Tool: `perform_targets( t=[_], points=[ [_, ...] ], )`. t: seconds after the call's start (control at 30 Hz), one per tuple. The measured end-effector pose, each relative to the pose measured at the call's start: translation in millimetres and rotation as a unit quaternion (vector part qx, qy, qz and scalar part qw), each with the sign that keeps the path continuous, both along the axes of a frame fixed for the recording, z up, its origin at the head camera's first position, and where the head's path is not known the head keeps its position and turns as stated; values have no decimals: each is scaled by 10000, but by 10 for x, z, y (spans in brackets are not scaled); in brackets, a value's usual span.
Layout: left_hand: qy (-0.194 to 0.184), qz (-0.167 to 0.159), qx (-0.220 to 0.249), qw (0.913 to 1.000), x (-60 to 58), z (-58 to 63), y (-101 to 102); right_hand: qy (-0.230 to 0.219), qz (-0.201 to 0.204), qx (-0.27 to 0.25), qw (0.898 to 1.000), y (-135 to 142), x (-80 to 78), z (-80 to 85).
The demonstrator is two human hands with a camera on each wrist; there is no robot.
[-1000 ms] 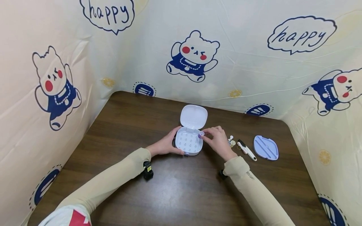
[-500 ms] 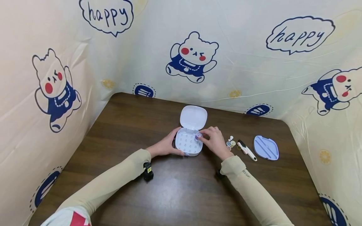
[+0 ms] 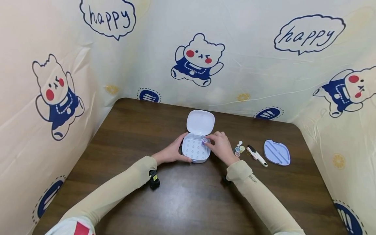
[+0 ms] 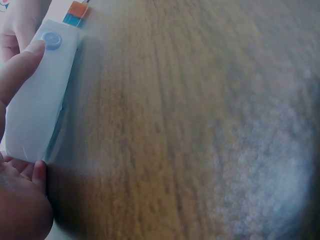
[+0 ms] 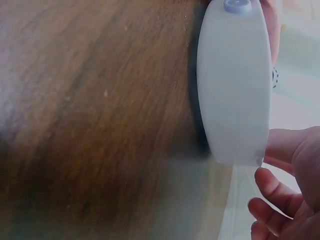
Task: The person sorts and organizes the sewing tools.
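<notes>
From the head camera: at a brown wood-grain table [image 3: 176,202], a person's left hand [image 3: 171,152] grips a white and pale-lavender, rounded-square plastic case [image 3: 197,160], fingers along its left side and thumb across the front. The case's smooth white lid [image 3: 200,122] stands raised at the back. A right hand [image 3: 221,147] pinches a small purple spool with a pale rim [image 3: 204,141] at the right rear of the peg-studded interior; whether it touches a peg cannot be told. To the right lie small round spools [image 3: 237,154], a slim white-and-black tool [image 3: 258,156] and a flat periwinkle plastic tray with a diagonal groove [image 3: 276,152].

From the left wrist: the left thumb [image 4: 22,70] presses beside a round blue button [image 4: 51,40] on the case's front wall, other fingers at its lower end.

From the right wrist: the right hand's lower fingers curl loosely beside the case, whose wall hides the pinched spool.
</notes>
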State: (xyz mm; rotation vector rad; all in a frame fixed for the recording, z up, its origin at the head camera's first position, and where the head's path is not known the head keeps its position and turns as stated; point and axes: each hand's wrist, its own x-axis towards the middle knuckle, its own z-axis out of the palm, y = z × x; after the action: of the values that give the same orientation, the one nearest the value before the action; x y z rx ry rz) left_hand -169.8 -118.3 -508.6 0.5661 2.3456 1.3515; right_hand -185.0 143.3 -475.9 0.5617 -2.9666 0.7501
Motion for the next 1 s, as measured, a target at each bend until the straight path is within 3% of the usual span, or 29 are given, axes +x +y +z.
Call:
perform_targets(
  t=[0.33,1.0],
  points=[
    [88,22,36,10000,7,5,-5,-12,-42,478,9988,-81,4,42],
    [94,-1,45,9999,-11,-35,-3,194,103,597,9980,-128,21,38]
  ],
)
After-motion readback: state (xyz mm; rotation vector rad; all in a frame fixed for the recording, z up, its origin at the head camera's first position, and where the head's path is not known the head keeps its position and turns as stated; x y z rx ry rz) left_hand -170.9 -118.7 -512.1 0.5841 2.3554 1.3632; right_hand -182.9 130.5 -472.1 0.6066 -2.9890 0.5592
